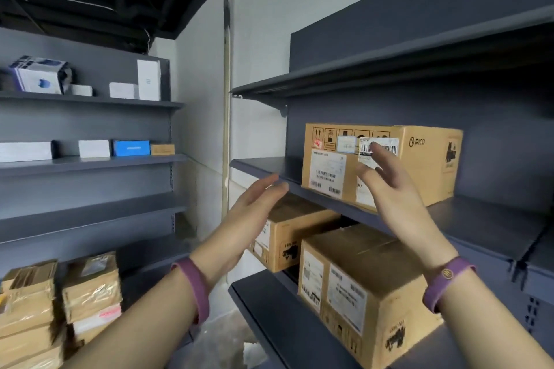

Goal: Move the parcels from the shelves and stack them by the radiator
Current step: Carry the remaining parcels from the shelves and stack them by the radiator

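Note:
A brown cardboard parcel (pixel 419 165) with labels and a PICO mark sits on the grey middle shelf (pixel 479 219) at right. My right hand (pixel 386 186) is raised in front of its labelled face, fingers spread, holding nothing. My left hand (pixel 251 210) hovers open, left of the parcel near the shelf's front edge, also holding nothing. On the shelf below stand two more cardboard parcels, one nearer (pixel 359 287) and one further back (pixel 287 234). No radiator is in view.
Another grey shelf unit (pixel 90 165) at left holds small white, blue and brown boxes. Stacked taped parcels (pixel 60 302) sit at the lower left. A vertical pipe (pixel 227 99) runs down the white wall between the units. Bare floor shows between them.

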Demonstrator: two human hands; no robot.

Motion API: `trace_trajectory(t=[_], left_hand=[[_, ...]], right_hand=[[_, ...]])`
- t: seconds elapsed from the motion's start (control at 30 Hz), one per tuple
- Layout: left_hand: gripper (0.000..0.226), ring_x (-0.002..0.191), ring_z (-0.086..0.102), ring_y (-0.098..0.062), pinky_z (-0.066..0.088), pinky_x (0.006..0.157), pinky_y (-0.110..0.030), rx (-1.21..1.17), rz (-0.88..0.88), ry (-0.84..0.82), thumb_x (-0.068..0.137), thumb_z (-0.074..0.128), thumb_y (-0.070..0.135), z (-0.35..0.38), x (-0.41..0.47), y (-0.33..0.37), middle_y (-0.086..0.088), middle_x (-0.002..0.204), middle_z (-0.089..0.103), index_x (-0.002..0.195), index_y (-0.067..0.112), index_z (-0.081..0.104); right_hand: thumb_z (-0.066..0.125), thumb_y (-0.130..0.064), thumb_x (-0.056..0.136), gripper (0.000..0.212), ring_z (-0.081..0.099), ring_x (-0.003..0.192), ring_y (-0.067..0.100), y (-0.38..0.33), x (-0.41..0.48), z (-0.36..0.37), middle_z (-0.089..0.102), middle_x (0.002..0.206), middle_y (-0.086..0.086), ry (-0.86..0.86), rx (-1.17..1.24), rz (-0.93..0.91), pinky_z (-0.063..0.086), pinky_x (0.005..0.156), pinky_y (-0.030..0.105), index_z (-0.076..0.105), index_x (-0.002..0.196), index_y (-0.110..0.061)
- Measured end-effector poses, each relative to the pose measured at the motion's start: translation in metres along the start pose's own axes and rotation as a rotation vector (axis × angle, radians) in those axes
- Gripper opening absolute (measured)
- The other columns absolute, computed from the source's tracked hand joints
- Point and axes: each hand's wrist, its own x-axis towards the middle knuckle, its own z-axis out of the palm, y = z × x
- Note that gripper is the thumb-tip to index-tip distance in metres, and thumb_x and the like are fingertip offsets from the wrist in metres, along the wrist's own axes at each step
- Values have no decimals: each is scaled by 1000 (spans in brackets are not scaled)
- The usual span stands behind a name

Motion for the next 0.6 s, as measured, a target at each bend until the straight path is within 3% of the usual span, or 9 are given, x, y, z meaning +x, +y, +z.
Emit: trace_trajectory(t=[0.1,0.2,0.27,0.33,0.4,0.47,0.5,0.53,0.6], left_hand=[[52,132,43,-10,32,113,-35,15,38,-52,91,54,56,10,47,-9,13,143,48,140,44,43],[56,136,39,-10,30,116,-40,25,62,-64,89,54,60,16,95,-15,15,147,43,141,45,42],[59,136,39,-9,30,115,-40,16,68,-50,86,54,63,23,125,-19,16,147,42,141,45,41],[56,133,40,-4,32,114,-39,-34,87,-71,86,54,62,32,150,-22,20,143,46,139,48,43],[29,115,49,16,40,101,-32,-54,116,-107,90,51,57,41,169,-25,37,119,57,118,67,51],[31,80,53,30,39,79,-24,-77,161,-141,92,51,51,47,188,-27,49,84,60,81,79,53],[25,78,54,28,38,78,-24,-90,166,-133,88,54,54,48,199,-31,48,83,60,81,78,54],[23,85,56,24,39,83,-26,-121,159,-140,79,57,61,48,208,-33,46,92,60,97,75,55],[80,106,50,9,37,96,-32,-185,140,-141,60,59,73,48,234,-43,35,117,51,136,55,41]], right_hand=[[55,-33,97,54,44,94,-35,14,21,3,41,117,-40,-9,-37,-58,36,67,-9,35,147,-35],[56,-28,97,46,49,117,-10,22,34,-8,52,128,-24,187,-173,-170,43,87,4,44,141,-33],[56,-30,94,37,54,116,-1,27,41,-22,57,126,-11,356,-251,-261,46,94,15,53,131,-30],[53,-39,88,33,55,112,-1,30,47,-33,56,118,-15,452,-284,-300,45,93,15,54,121,-38],[52,-43,85,29,52,115,-1,35,53,-36,51,115,-29,468,-314,-276,44,96,19,48,113,-53],[54,-42,86,29,50,119,0,43,56,-36,47,114,-35,466,-349,-232,43,98,23,44,109,-57],[55,-42,87,29,49,119,-2,47,58,-35,47,117,-34,471,-359,-208,42,97,21,45,111,-56],[57,-41,89,30,49,119,-6,51,59,-34,50,122,-29,479,-359,-185,41,96,18,47,114,-53],[58,-38,93,29,51,116,-10,57,64,-30,56,129,-14,498,-326,-132,40,93,15,51,121,-41]])
